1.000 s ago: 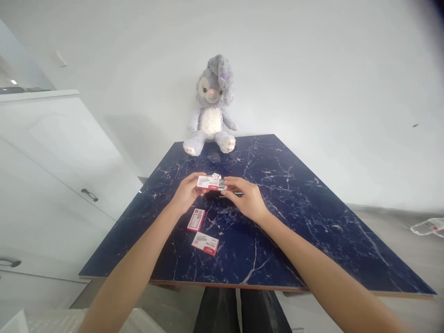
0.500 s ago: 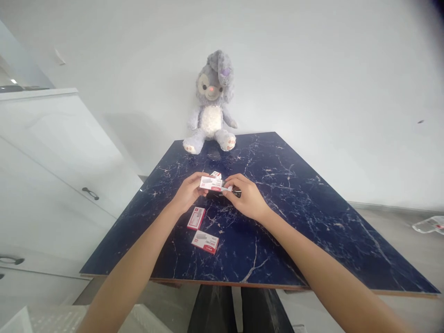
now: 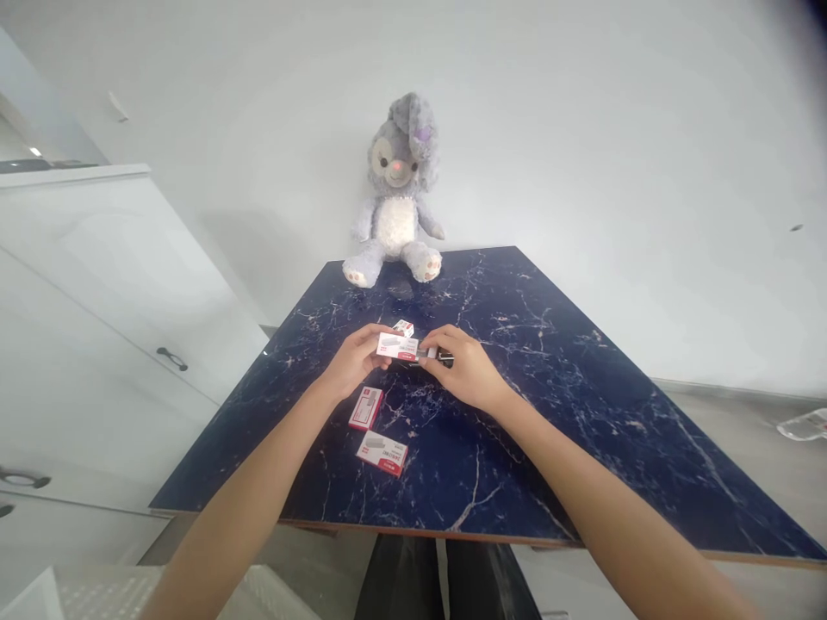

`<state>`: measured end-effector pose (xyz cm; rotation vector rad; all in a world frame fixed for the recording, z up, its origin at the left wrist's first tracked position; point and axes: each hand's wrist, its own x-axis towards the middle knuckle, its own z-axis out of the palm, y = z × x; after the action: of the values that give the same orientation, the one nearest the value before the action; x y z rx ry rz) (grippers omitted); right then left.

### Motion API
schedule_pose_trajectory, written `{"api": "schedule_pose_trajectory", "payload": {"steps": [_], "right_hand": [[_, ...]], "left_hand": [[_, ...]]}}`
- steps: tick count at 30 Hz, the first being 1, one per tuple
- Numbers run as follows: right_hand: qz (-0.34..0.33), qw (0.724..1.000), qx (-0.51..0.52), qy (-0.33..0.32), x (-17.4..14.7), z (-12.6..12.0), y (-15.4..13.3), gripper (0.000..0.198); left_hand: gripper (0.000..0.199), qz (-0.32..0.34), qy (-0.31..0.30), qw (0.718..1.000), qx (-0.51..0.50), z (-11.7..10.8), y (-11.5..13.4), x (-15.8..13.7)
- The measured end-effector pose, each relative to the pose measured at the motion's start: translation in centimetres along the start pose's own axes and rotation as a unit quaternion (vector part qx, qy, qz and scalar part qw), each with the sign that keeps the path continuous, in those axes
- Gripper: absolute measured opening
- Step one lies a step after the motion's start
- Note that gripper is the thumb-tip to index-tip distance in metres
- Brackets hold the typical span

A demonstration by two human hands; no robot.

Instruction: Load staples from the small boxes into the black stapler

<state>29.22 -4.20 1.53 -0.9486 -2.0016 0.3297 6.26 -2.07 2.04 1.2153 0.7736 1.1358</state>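
My left hand point(image 3: 354, 360) holds a small white-and-red staple box point(image 3: 396, 346) by its left end, thumb and fingers closed round it, above the table. My right hand point(image 3: 462, 366) is at the box's right end, its thumb and fingers pinching a pale piece point(image 3: 424, 352) there. Whether that piece is a flap or the contents cannot be made out. Beyond the held box lies another white box point(image 3: 404, 328). A dark object point(image 3: 445, 355) shows partly behind my right fingers. Nearer me, an upright-printed staple box point(image 3: 366, 408) and a tilted one point(image 3: 382, 453) lie flat.
A grey plush rabbit point(image 3: 397, 194) sits at the far edge of the dark blue marbled table point(image 3: 549, 413), against the wall. White cabinets point(image 3: 96, 344) stand to the left. A clear plastic item point(image 3: 805, 425) lies on the floor at right.
The held box has shifted slightly right, closer to my right fingers, and less of the pale piece shows between them. The view has also moved a little. The boxes on the table lie unchanged.
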Motion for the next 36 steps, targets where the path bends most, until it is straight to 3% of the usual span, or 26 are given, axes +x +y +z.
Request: {"api": "schedule_pose_trajectory", "payload": {"steps": [4, 9, 14, 20, 28, 36], "right_hand": [[-0.048, 0.997, -0.05, -0.014, -0.13, 0.1, 0.0, 0.013], [-0.031, 0.999, -0.043, -0.01, -0.19, 0.19, -0.08, 0.011], [-0.064, 0.995, -0.068, -0.028, -0.2, 0.02, -0.32, 0.015], [-0.02, 0.999, -0.042, -0.023, -0.21, -0.02, -0.33, 0.012], [-0.054, 0.992, -0.107, -0.026, -0.15, 0.23, -0.34, 0.017], [-0.031, 0.996, -0.068, -0.057, -0.22, -0.17, -0.57, 0.014]], "left_hand": [[0.019, 0.017, 0.011, 1.0, -0.017, 0.1, -0.08, 0.01], [0.02, 0.022, 0.001, 0.999, -0.038, 0.38, -0.17, -0.17], [0.02, 0.027, 0.009, 0.998, -0.053, 0.25, -0.4, -0.1], [0.021, 0.019, 0.002, 0.998, -0.056, 0.09, -0.55, 0.05], [0.021, 0.018, 0.024, 0.995, -0.096, -0.01, -0.83, 0.27], [0.019, 0.016, 0.006, 0.996, -0.092, 0.29, -0.83, 0.08]]}}
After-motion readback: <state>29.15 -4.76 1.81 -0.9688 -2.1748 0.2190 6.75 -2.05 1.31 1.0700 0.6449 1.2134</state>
